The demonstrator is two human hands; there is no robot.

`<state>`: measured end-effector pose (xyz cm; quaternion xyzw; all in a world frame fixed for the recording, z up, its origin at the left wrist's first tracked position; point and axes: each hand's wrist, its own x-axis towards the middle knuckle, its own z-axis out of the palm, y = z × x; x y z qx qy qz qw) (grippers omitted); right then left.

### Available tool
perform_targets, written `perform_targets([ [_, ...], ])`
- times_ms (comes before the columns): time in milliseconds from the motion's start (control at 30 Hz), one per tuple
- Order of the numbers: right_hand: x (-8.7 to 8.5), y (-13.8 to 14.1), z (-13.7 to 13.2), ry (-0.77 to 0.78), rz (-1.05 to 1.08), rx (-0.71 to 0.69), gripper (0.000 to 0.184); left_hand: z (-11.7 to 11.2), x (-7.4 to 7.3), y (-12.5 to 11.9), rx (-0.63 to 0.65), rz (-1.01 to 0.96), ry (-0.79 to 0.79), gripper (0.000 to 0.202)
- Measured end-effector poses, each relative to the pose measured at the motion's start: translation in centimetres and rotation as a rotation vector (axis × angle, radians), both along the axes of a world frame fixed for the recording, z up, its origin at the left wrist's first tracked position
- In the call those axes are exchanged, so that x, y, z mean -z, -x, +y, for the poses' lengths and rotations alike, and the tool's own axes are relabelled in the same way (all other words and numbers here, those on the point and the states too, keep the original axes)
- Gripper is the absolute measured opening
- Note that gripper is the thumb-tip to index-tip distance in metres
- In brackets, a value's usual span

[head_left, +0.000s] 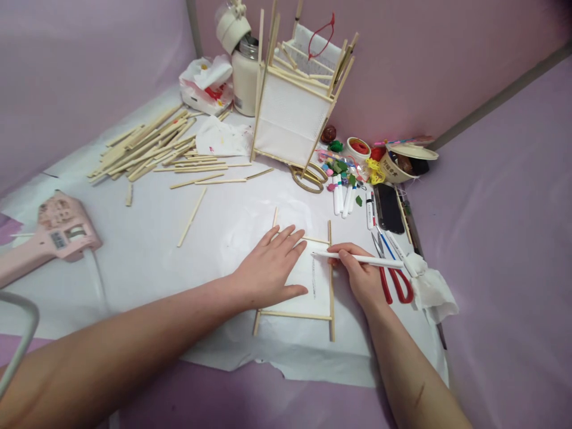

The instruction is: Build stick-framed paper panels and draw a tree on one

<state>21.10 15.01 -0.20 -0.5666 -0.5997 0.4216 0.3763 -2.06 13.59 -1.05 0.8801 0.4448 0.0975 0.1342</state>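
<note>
My left hand [269, 266] lies flat with fingers stretched out on a white panel set in a wooden stick frame [331, 280]. My right hand [363, 275] grips a white pen [357, 258], its tip touching the panel near the top, above a thin dark line drawn down the panel. The frame rests on a white paper sheet [179, 262].
A pile of wooden sticks [147, 146] lies at the back left. A stick-and-paper lantern [297, 98] stands at the back, with a cream flask [245, 77] beside it. Markers [343, 193], red scissors [393, 277], a bowl [404, 161] and a pink glue gun [53, 235] surround the work.
</note>
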Motion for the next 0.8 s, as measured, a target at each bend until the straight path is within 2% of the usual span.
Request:
perform_targets([
  [167,0.10,0.05,-0.01,-0.010,-0.057,0.006,0.013,0.02,-0.18,-0.05,-0.001,0.001,0.005,0.083],
  [600,0.15,-0.01,-0.11,-0.087,-0.081,-0.028,0.010,0.00,-0.16,-0.07,0.001,-0.001,0.019,0.086],
  [733,0.19,-0.02,-0.19,-0.101,-0.067,-0.016,0.010,-0.06,-0.26,0.00,-0.006,-0.079,0.026,0.083],
  [800,0.15,0.04,-0.24,-0.118,-0.041,-0.009,0.009,-0.01,-0.39,0.07,-0.034,-0.164,0.026,0.073],
])
